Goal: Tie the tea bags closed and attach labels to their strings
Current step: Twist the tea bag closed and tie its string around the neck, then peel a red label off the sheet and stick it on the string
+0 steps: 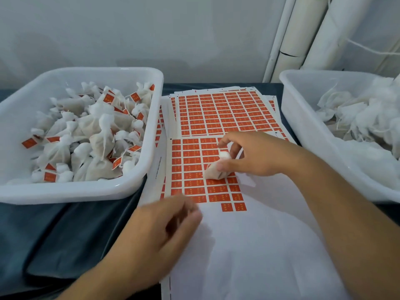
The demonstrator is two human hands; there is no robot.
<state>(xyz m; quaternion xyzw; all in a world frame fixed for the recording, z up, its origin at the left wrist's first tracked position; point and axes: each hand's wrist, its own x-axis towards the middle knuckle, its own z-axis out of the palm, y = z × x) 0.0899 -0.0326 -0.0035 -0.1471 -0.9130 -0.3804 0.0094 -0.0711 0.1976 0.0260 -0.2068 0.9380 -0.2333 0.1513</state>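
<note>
Tea bag pinned by right hand on label sheet mid-surface. Left hand blurred, loosely curled, grip not discernible. Label best peeled cleanly, folded squarely over string.

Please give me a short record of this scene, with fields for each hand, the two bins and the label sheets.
right hand: holds a tea bag over the label sheet
left hand: blurred, at the sheet's lower left edge; grip unclear
left bin: tied tea bags with orange labels
right bin: white bags, no labels visible
label sheet: orange labels in rows, lower part already peeled
</note>
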